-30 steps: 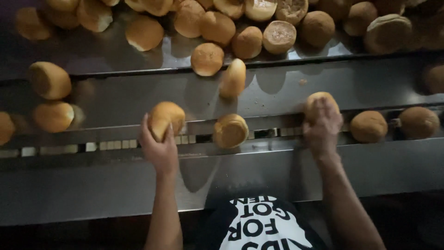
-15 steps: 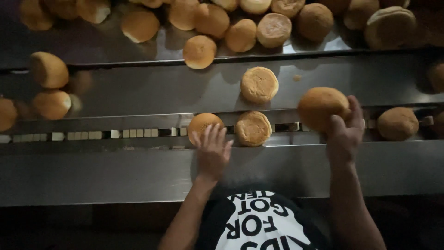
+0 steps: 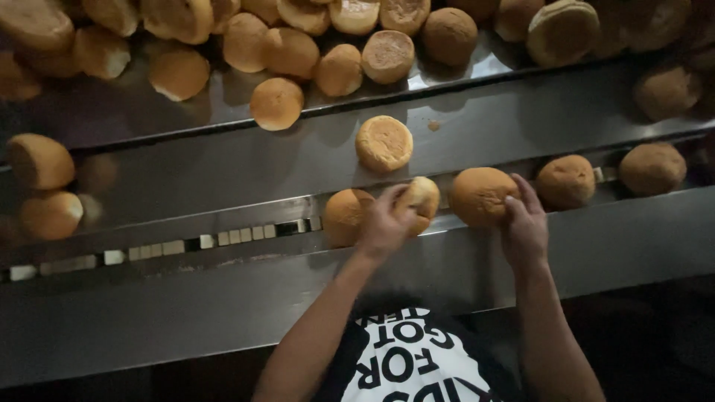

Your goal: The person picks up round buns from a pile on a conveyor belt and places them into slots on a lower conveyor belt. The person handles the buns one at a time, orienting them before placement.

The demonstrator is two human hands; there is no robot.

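Observation:
My left hand (image 3: 383, 223) grips a round golden bun (image 3: 423, 197) in the narrow slotted channel (image 3: 223, 238) of a steel machine. Another bun (image 3: 344, 216) lies just left of that hand, touching it. My right hand (image 3: 525, 223) presses its fingers on the right side of a larger bun (image 3: 480, 195) in the same channel. One bun (image 3: 383, 143) lies flat on the sloped steel plate (image 3: 223, 160) just above both hands.
Several buns are piled on the upper steel shelf (image 3: 477, 63) at the top. Two buns (image 3: 566, 181) (image 3: 652, 168) sit further right in the channel. Two more (image 3: 39, 160) (image 3: 51, 214) lie at the far left. A broad steel ledge (image 3: 149, 313) runs along the near side.
My left hand moved right from one bun and closed on the middle bun. My right hand brought its bun down into the channel. The loose bun stayed on the slope.

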